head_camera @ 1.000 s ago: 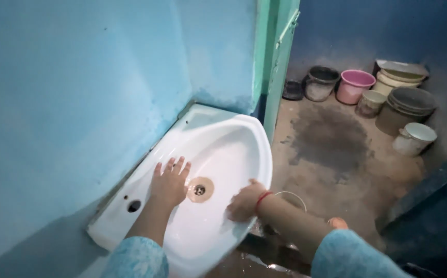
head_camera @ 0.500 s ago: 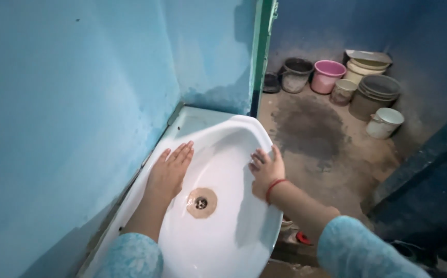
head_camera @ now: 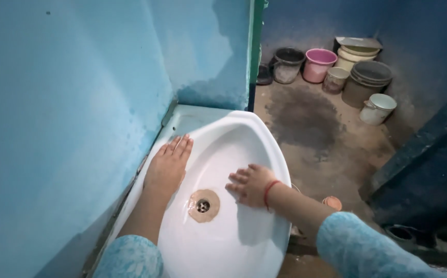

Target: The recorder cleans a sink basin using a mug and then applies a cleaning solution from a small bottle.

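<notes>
Left fingers: the left hand (head_camera: 167, 167) lies flat and open, fingers (head_camera: 178, 146) straight and close together, pressed on the inner left slope of the white glazed ceramic corner washbasin (head_camera: 257, 242); fingertips point to the far corner.
Right fingers: the right hand (head_camera: 250, 184) is also open and holds nothing, fingers (head_camera: 238, 178) spread slightly on the basin's inner right slope, tips pointing toward the drain.
Drain: the round drain hole with a brownish stained ring (head_camera: 203, 206) sits between the two hands, just beside the right fingertips.
Wrists and arms: a red thread band (head_camera: 268, 192) circles the right wrist; both forearms come up from the bottom edge in light blue patterned sleeves (head_camera: 360, 252).
Basin place: fixed in the corner against the blue painted wall (head_camera: 63, 118), its rim overhanging the floor.
Containers: on the stained concrete floor (head_camera: 311, 128), far right, stand a pink plastic bucket (head_camera: 318, 64), dark tubs and a white lidded pail (head_camera: 378, 108); no labels can be made out.
</notes>
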